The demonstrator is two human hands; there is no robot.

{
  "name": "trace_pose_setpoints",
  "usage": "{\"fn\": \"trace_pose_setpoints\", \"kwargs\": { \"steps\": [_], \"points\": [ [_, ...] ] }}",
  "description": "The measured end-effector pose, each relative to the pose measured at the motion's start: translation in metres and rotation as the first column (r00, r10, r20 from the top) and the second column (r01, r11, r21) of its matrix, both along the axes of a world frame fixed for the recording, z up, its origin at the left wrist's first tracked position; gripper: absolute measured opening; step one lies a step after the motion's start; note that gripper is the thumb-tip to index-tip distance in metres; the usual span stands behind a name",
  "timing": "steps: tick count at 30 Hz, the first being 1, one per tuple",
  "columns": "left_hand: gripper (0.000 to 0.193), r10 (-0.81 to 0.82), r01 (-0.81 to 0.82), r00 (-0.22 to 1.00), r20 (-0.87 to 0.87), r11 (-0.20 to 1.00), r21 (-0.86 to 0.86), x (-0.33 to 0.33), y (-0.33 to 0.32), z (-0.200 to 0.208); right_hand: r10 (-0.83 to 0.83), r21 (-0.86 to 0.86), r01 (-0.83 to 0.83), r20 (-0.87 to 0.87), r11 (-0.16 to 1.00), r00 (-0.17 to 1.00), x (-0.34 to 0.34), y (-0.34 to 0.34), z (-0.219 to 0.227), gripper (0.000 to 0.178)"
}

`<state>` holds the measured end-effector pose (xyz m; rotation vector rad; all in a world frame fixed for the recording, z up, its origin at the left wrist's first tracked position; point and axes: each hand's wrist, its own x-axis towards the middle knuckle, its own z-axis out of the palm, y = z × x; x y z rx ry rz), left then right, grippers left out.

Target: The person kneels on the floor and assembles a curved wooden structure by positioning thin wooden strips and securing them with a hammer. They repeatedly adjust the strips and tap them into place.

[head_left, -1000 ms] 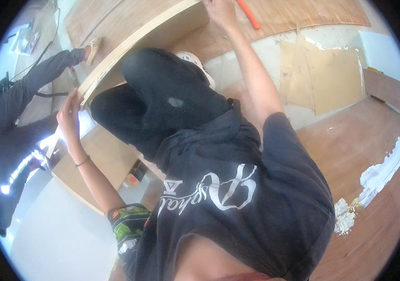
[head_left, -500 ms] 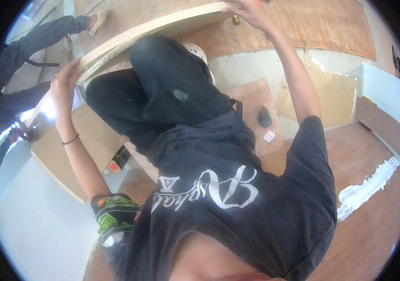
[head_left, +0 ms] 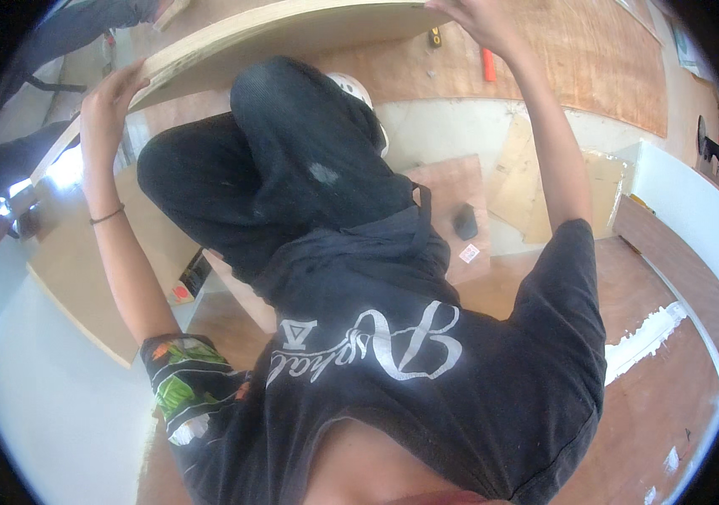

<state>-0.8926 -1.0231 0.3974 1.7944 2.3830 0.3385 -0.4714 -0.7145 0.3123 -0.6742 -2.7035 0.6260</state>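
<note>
A long pale wooden panel [head_left: 292, 35] stands tilted beyond my knees, its light edge turned up toward me. My left hand [head_left: 109, 109] is wrapped round the panel's left end, fingers behind the edge. At its far right end my right hand [head_left: 479, 21] grips the other corner, partly cut off by the top of the picture. My bent legs [head_left: 309, 151] in dark trousers are just behind the panel, and its lower edge is hidden behind them.
A plywood sheet [head_left: 578, 76] lies ahead, with a yellow-black tool [head_left: 434, 37] and an orange strip-like object [head_left: 488, 65]. A dark block [head_left: 466, 221] sits on a thin board [head_left: 452, 181]. Another person's leg [head_left: 82, 34] is at upper left, near a tan board [head_left: 115, 269].
The panel has risen and tipped farther from me, showing more of its inner face. Both hands moved up with it. The orange object has come into view; the other person's foot shifted up.
</note>
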Motion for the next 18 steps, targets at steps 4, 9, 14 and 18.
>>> {"fn": "trace_pose_setpoints", "kwargs": {
  "steps": [4, 9, 14, 18],
  "points": [
    [0.032, 0.016, -0.016, 0.999, 0.032, 1.000, 0.019, -0.005, -0.001, -0.010, -0.012, 0.106, 0.018, -0.056, 0.994, 0.998, -0.004, 0.001, -0.006, 0.030],
    [0.033, 0.006, -0.007, 1.000, 0.017, 0.999, 0.053, -0.009, 0.000, -0.016, 0.020, 0.178, 0.002, -0.118, 0.984, 0.993, -0.008, 0.003, -0.007, 0.030],
    [0.033, 0.034, -0.034, 0.999, 0.042, 0.999, 0.000, -0.012, 0.004, -0.022, 0.041, 0.231, -0.033, -0.030, 0.972, 0.999, -0.010, -0.003, 0.009, 0.031],
    [0.033, 0.009, -0.009, 0.998, 0.057, 1.000, -0.002, -0.014, 0.002, -0.027, 0.088, 0.174, -0.078, -0.046, 0.982, 0.995, -0.021, -0.010, 0.020, 0.033]
  ]
}}
